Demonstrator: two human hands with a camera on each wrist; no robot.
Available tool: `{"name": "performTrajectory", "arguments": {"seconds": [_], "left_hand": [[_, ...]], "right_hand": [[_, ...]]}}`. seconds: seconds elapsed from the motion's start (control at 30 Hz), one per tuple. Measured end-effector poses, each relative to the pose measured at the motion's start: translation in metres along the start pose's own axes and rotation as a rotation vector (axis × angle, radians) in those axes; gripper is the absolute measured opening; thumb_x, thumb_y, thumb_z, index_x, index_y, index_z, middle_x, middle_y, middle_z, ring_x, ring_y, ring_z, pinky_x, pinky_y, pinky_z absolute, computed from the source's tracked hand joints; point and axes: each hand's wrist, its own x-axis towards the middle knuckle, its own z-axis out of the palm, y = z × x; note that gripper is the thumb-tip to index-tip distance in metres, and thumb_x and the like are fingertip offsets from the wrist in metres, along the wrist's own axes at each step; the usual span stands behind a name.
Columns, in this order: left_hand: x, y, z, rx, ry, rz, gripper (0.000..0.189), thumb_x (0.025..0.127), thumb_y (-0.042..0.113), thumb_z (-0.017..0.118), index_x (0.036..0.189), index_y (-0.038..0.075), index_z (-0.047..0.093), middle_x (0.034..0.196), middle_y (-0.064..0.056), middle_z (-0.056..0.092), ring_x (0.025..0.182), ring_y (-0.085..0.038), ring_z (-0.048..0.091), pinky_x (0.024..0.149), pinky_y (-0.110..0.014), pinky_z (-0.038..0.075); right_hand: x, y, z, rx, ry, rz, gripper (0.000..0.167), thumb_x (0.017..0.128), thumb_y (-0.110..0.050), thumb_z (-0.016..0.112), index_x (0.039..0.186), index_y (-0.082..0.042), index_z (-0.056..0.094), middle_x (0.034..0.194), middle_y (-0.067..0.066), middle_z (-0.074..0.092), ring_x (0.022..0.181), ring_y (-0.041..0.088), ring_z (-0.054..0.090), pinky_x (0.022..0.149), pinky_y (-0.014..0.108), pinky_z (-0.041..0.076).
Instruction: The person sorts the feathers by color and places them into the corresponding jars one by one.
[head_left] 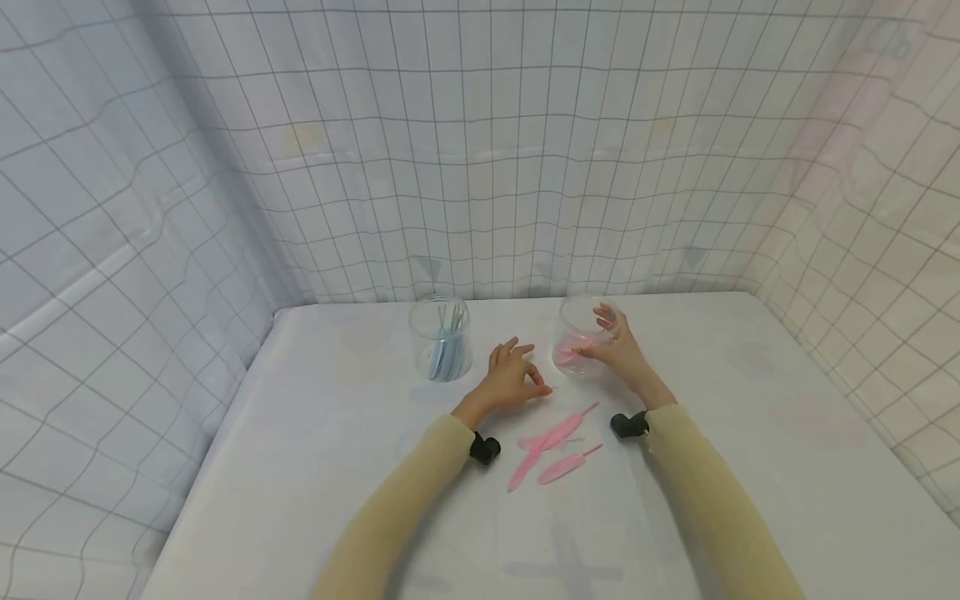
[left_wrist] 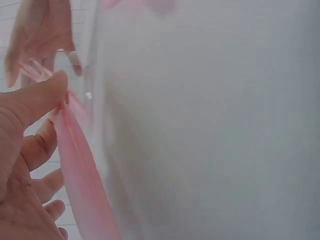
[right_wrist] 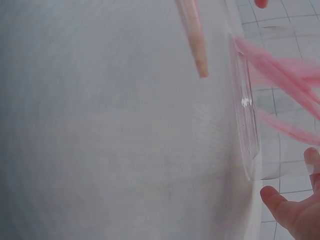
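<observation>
My left hand [head_left: 510, 377] pinches a pink feather [left_wrist: 85, 170] by its quill end, between thumb and index finger. Its other fingers are spread, and in the head view the hand hides most of that feather. To the right stands a clear glass jar [head_left: 564, 333] with several pink feathers [right_wrist: 282, 75] inside. Around the right side of this jar my right hand [head_left: 622, 350] holds on, thumb in front and fingers behind. Below the hands, three pink feathers [head_left: 564, 468] lie on the table, two of them crossed.
A second clear jar [head_left: 420, 342] at the left holds several light blue feathers [head_left: 448, 357]. The table [head_left: 300, 467] has a white cover. White grid-patterned curtains [head_left: 480, 150] hang behind it and along both sides.
</observation>
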Motion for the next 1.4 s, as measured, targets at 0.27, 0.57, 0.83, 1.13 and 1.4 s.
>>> {"name": "performTrajectory", "arguments": {"seconds": [0.27, 0.57, 0.83, 1.13, 1.4], "left_hand": [[0.022, 0.017, -0.027, -0.173, 0.169, 0.045, 0.022, 0.091, 0.034, 0.065, 0.086, 0.012, 0.069, 0.147, -0.012, 0.034, 0.14, -0.033, 0.009, 0.109, -0.051, 0.004], [0.059, 0.045, -0.056, -0.298, 0.326, 0.134, 0.024, 0.092, 0.033, 0.064, 0.092, 0.01, 0.069, 0.144, -0.011, 0.04, 0.138, -0.033, 0.018, 0.108, -0.052, 0.01], [0.085, 0.066, -0.067, -0.508, 0.445, 0.151, 0.025, 0.092, 0.033, 0.064, 0.09, 0.008, 0.067, 0.14, -0.004, 0.046, 0.133, -0.02, 0.029, 0.108, -0.046, 0.018], [0.106, 0.073, -0.052, -0.746, 0.563, 0.092, 0.021, 0.093, 0.029, 0.064, 0.093, 0.007, 0.063, 0.136, -0.003, 0.05, 0.132, -0.014, 0.031, 0.108, -0.048, 0.017], [0.102, 0.06, -0.033, -0.571, 0.492, 0.002, 0.023, 0.09, 0.032, 0.067, 0.095, 0.01, 0.067, 0.138, -0.005, 0.049, 0.132, -0.022, 0.033, 0.107, -0.048, 0.017]], "right_hand": [[0.0, -0.002, 0.001, 0.014, -0.003, 0.005, 0.101, 0.075, -0.022, 0.083, 0.149, -0.013, 0.015, 0.151, 0.01, 0.026, 0.137, 0.028, 0.023, 0.107, 0.052, 0.024], [-0.002, -0.004, 0.0, 0.017, 0.003, 0.022, 0.101, 0.075, -0.022, 0.083, 0.149, -0.011, 0.014, 0.151, 0.011, 0.026, 0.137, 0.03, 0.023, 0.106, 0.052, 0.024], [-0.006, -0.017, 0.001, 0.047, -0.009, 0.038, 0.099, 0.076, -0.016, 0.082, 0.148, -0.006, 0.015, 0.151, 0.016, 0.025, 0.137, 0.033, 0.022, 0.107, 0.053, 0.022], [-0.009, -0.023, 0.002, 0.068, -0.009, 0.004, 0.096, 0.076, -0.009, 0.081, 0.147, -0.001, 0.016, 0.149, 0.021, 0.025, 0.136, 0.036, 0.022, 0.107, 0.053, 0.022], [0.0, 0.0, 0.001, 0.044, 0.011, -0.014, 0.1, 0.075, -0.016, 0.082, 0.149, -0.009, 0.015, 0.15, 0.014, 0.027, 0.136, 0.032, 0.024, 0.106, 0.052, 0.024]]}}
